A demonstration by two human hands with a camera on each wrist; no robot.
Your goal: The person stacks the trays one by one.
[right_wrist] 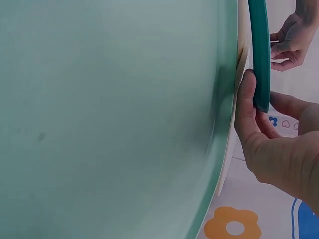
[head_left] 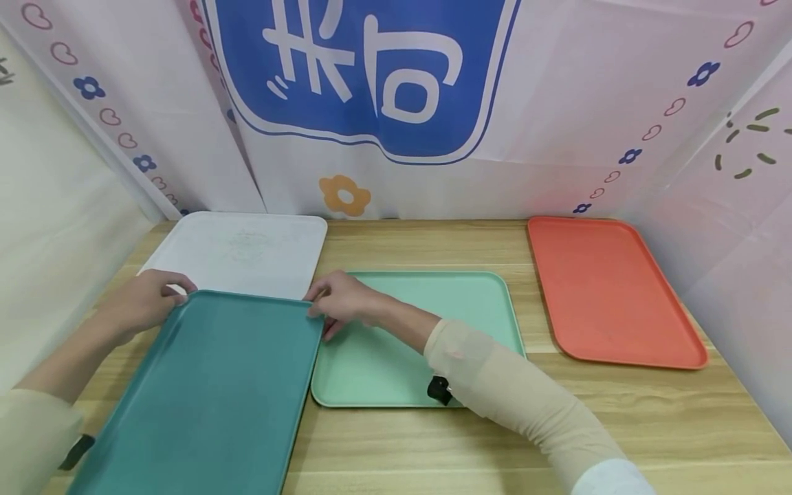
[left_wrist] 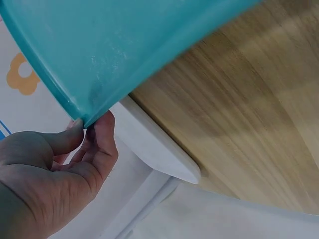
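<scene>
A dark teal tray point(head_left: 235, 392) takes up the lower left of the head view, its far edge between both hands. My left hand point(head_left: 148, 299) pinches its far left corner; the left wrist view has thumb and fingers at that corner of the teal tray point(left_wrist: 114, 55), with wood tabletop below. At the far right corner my right hand point(head_left: 346, 299) grips the rim, and the right wrist view shows the teal tray point(right_wrist: 260, 55) edge-on between thumb and fingers. Beneath the right forearm lies a mint green tray point(head_left: 383, 375). A white tray point(head_left: 247, 244) lies behind the teal one.
On the right of the wooden table point(head_left: 495, 440) lies a red-orange tray point(head_left: 619, 295). A printed white cloth point(head_left: 544, 137) hangs along the back, and pale cloth also covers both sides. The white tray's edge point(left_wrist: 159, 144) shows below the left hand.
</scene>
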